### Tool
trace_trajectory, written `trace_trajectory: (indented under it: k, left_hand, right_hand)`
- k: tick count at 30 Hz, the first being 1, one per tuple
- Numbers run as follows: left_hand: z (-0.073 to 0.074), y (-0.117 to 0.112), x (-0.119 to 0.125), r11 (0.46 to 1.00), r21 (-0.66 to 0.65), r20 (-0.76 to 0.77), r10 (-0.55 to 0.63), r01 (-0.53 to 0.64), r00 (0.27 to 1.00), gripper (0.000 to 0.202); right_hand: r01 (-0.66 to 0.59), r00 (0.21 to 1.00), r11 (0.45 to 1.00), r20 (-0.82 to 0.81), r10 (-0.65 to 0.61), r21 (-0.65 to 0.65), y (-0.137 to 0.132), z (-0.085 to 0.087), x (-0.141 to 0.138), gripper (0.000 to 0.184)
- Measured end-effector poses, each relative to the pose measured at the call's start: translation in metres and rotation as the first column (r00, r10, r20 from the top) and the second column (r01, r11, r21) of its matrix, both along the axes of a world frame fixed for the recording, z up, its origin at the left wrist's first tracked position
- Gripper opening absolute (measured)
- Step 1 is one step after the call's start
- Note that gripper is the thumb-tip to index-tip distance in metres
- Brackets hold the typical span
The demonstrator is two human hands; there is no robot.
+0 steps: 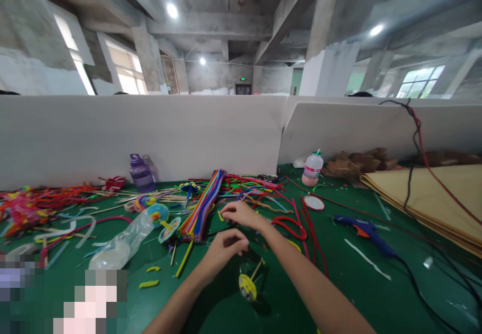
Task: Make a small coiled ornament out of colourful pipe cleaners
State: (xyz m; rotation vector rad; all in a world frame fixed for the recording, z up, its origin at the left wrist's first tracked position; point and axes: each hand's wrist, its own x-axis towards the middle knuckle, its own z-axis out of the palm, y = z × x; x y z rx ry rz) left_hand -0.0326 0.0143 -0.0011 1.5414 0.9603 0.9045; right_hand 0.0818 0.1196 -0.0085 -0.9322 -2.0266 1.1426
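Observation:
My right hand (241, 214) reaches across to the left, its fingers closed at a short yellow pipe cleaner piece (220, 216) beside the bundle of pipe cleaners (205, 206). Nearer to me, my left hand (226, 247) is curled with thumb and fingers together; whatever they may hold is hidden. Just below it, a yellow disc (247, 288) on a thin stick (258, 269) lies tilted on the green table. Two short yellow pieces (149, 284) lie to the left of my left forearm, and a longer yellow pipe cleaner (184, 258) sticks out below the bundle.
A blue glue gun (367, 233) with its cable lies right, near stacked brown paper (425, 193). At the back stand a purple bottle (141, 173) and a pink-labelled bottle (312, 168) before a white partition (150, 133). A plastic-wrapped piece (122, 243) lies left.

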Motion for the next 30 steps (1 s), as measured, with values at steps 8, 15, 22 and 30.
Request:
trace_trajectory:
  k: [8,15,22,30]
  left_hand:
    - [0.014,0.025,-0.033,0.63,0.729,-0.392,0.704,-0.267,0.592,0.026]
    - [0.011,0.049,-0.048,0.685,0.711,-0.678,0.728,-0.16,0.103,0.058]
    - [0.025,0.074,-0.071,0.805,0.426,-0.725,0.577,-0.412,0.377,0.06]
    - [0.045,0.065,-0.077,0.851,-0.486,0.175,0.318,-0.199,0.932,0.048]
  right_hand:
    - [0.05,0.994,0.983,-0.086,-0.066,-0.178,-0.003,-0.008,0.003,0.019]
    - [0.023,0.991,0.969,-0.123,-0.055,-0.247,-0.005,-0.002,0.005,0.014]
    - [0.009,0.99,0.958,-0.133,-0.049,-0.288,-0.002,-0.001,0.007,0.012]
    - [-0.077,0.985,0.954,-0.169,0.028,-0.291,-0.007,0.007,-0.003,0.015]
